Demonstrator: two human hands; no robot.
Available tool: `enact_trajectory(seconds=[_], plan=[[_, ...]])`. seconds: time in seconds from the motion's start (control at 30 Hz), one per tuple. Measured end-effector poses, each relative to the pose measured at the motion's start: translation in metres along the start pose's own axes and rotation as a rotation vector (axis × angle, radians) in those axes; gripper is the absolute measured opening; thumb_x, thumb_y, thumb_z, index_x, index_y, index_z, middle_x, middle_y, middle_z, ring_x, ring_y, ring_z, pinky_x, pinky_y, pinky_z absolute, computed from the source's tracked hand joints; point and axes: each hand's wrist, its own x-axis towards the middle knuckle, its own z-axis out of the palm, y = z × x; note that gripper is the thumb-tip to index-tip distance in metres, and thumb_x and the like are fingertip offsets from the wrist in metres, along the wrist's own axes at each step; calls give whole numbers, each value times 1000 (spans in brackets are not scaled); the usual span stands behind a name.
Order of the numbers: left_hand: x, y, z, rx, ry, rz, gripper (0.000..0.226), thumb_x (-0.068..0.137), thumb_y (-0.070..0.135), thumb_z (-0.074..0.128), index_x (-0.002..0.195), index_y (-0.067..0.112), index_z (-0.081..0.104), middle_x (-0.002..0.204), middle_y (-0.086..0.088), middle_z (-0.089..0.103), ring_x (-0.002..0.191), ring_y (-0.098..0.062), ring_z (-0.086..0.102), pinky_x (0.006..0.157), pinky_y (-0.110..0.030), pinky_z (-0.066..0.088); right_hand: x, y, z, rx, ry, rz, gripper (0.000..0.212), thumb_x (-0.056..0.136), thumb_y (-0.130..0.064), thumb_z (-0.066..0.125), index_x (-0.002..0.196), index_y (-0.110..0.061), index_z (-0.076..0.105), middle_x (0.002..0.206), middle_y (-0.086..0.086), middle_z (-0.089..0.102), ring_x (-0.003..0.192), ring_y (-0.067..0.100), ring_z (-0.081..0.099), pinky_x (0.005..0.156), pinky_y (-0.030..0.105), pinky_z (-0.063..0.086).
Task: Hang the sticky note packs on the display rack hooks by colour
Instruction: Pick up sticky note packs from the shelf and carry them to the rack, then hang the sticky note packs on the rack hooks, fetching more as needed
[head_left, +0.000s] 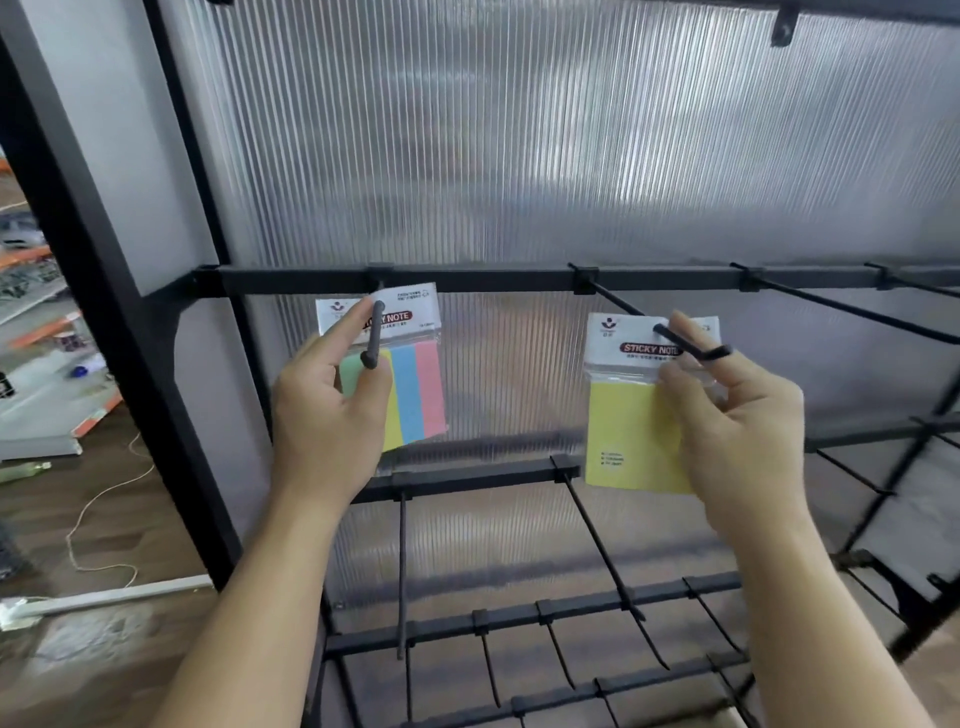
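My left hand (327, 410) pinches a multicolour sticky note pack (415, 384) with green, yellow, blue and pink strips. The pack's white header sits on the leftmost hook (375, 338) of the upper black bar (467, 280). My right hand (737, 415) pinches a yellow sticky note pack (631, 431) by its header. The second hook (675, 345) passes through or in front of that header, and its tip lies against my right fingers.
The black display rack has a ribbed translucent back panel (519, 156) and more bare hooks (841, 309) to the right. Lower bars (467, 480) carry further hooks (602, 545). A black upright post (119, 338) stands at left, with store shelving (47, 332) and a cord on the wooden floor beyond.
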Motion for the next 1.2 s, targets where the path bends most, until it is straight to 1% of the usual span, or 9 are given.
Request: enact_trajectory(seconds=[0.1, 0.27, 0.43, 0.57, 0.67, 0.83, 0.93, 1.07, 1.2], plan=[[13, -11, 4, 0, -30, -6, 52, 89, 2, 55, 132, 31, 58, 118, 12, 63, 109, -8, 60, 93, -22, 47, 20, 14, 15, -91, -41, 24, 30, 98, -18, 55, 114, -43, 56, 95, -13, 64, 75, -10, 62, 59, 10, 49], [25, -21, 2, 111, -133, 32, 58, 92, 8, 57, 143, 32, 46, 124, 12, 52, 115, -1, 49, 88, 7, 30, 49, 39, 40, -361, -57, -25, 44, 98, -16, 53, 140, -28, 48, 110, -3, 52, 75, -4, 50, 65, -3, 36], [30, -23, 2, 283, -275, 11, 72, 94, 19, 56, 150, 46, 20, 114, 5, 44, 102, -9, 50, 80, -13, 39, 58, 50, 55, -491, -72, -72, 54, 97, -9, 54, 147, -24, 40, 129, 13, 44, 78, -10, 34, 75, -12, 21], [24, -24, -5, 371, -291, -10, 73, 96, 27, 54, 150, 49, 9, 120, 11, 37, 95, 4, 38, 65, 1, 34, 51, 46, 53, -562, -66, -43, 61, 94, -11, 56, 149, -28, 35, 140, 13, 33, 107, 8, 40, 92, 14, 25], [2, -22, -17, 423, -270, -41, 71, 97, 30, 52, 152, 46, 8, 132, 14, 30, 106, 9, 31, 74, 3, 28, 29, 36, 47, -571, -49, -23, 56, 92, -15, 58, 145, -25, 43, 141, 13, 34, 132, 26, 34, 100, 28, 29], [-52, -10, -46, 598, -204, -86, 63, 97, 32, 52, 151, 40, 22, 150, 12, 25, 128, 1, 31, 96, -7, 23, -13, 19, 58, -642, -462, -75, 50, 93, -27, 56, 142, -19, 49, 139, 14, 49, 127, 33, 43, 97, 38, 37], [-88, -4, -75, 811, -163, -189, 60, 97, 37, 49, 151, 41, 22, 159, 8, 18, 144, -11, 16, 109, -25, 22, -41, 9, 85, -662, -729, -147, 57, 93, -36, 55, 146, -21, 41, 147, 18, 41, 138, 37, 32, 110, 49, 30], [-135, -8, -127, 1008, -80, -403, 59, 96, 38, 50, 151, 37, 26, 160, 2, 20, 144, -17, 18, 113, -36, 24, -87, -12, 126, -586, -1052, -314, 64, 93, -48, 45, 150, -24, 33, 155, 14, 32, 146, 38, 17, 118, 54, 18], [-175, -16, -173, 1095, -16, -591, 59, 96, 40, 50, 151, 33, 29, 159, -5, 23, 144, -22, 20, 114, -39, 21, -136, -41, 160, -395, -1273, -488, 60, 96, -46, 47, 149, -22, 35, 152, 12, 37, 144, 30, 24, 118, 33, 10]])
